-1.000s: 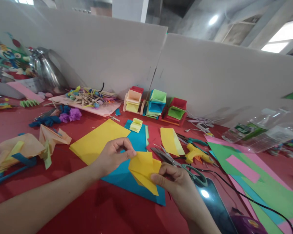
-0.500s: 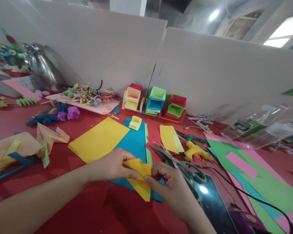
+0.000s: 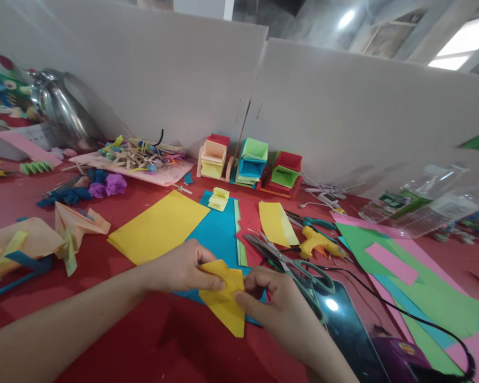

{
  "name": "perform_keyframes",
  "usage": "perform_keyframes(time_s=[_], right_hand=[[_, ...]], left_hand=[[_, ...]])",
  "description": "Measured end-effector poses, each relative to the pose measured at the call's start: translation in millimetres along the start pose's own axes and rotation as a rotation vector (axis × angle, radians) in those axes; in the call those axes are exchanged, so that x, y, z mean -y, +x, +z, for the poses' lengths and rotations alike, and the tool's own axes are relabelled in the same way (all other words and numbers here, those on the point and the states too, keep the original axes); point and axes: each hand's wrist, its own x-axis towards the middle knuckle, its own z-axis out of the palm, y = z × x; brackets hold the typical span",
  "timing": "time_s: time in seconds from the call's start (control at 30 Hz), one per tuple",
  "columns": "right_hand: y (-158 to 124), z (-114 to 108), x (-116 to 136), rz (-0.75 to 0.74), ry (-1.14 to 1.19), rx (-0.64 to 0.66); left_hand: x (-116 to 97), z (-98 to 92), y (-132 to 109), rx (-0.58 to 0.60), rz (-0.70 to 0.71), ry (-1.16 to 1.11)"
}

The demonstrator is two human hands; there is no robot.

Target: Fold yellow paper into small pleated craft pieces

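A folded piece of yellow paper point(image 3: 228, 308) is held up between both hands, above the red table. My left hand point(image 3: 193, 268) pinches its left side, with the thumb lying across the front. On the right edge, my right hand point(image 3: 267, 298) grips it between thumb and curled fingers. Beneath and behind the hands lies blue paper point(image 3: 217, 231), with a small pleated pale-yellow paper point(image 3: 219, 199) on its top end. A larger yellow sheet point(image 3: 159, 226) overlaps the blue on the left. Green-handled scissors point(image 3: 293, 266) lie beside my right hand.
Behind stand folded paper boxes point(image 3: 252, 165). To the right are a yellow glue gun point(image 3: 319, 242), a phone point(image 3: 343, 324), a black cable and coloured sheets point(image 3: 407, 276). Peach paper shapes point(image 3: 77, 226) lie left; a metal jug point(image 3: 62, 109) and craft sticks point(image 3: 138, 157) are further back.
The folded yellow paper has turned slightly and looks flatter, its lower corner reaching further down. Both hands keep their hold. The view has shifted a little.
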Motion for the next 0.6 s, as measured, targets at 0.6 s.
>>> perform_keyframes(time_s=[0.6], right_hand=[[8.6, -2.2, -12.4, 0.059, 0.09, -0.043]], left_hand=[[-2.0, -1.5, 3.0, -0.134, 0.093, 0.302]])
